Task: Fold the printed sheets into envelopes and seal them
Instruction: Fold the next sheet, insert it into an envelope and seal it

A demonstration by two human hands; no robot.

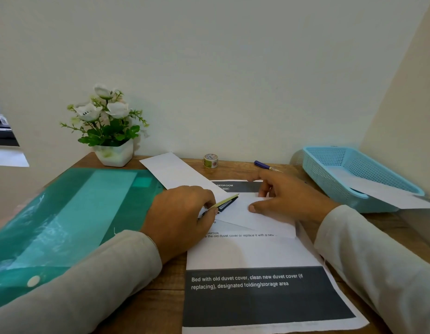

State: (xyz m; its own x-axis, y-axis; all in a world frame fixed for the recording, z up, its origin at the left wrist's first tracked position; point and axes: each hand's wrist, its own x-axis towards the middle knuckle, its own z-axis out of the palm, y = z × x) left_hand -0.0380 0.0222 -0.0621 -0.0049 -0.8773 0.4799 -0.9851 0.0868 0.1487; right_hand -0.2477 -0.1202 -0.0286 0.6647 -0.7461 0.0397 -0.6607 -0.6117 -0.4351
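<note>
A printed sheet (pixel 252 254) with dark bands lies flat on the wooden desk in front of me. A white envelope (pixel 240 213) lies across its upper half. My right hand (pixel 286 198) rests on that envelope, thumb and fingertips pressing it down. My left hand (pixel 182 213) pinches a small flat card-like thing (pixel 227 202), yellow-green on top and dark below, at the envelope's left edge. A second long white envelope (pixel 175 172) lies behind my left hand. A roll of patterned tape (pixel 210 161) stands near the wall.
A green plastic folder (pixel 64 213) covers the desk's left side. A white pot of artificial flowers (pixel 112 150) stands at the back left. A blue pen (pixel 264 165) lies by the wall. A light blue basket (pixel 353 174) with paper in it sits at the right.
</note>
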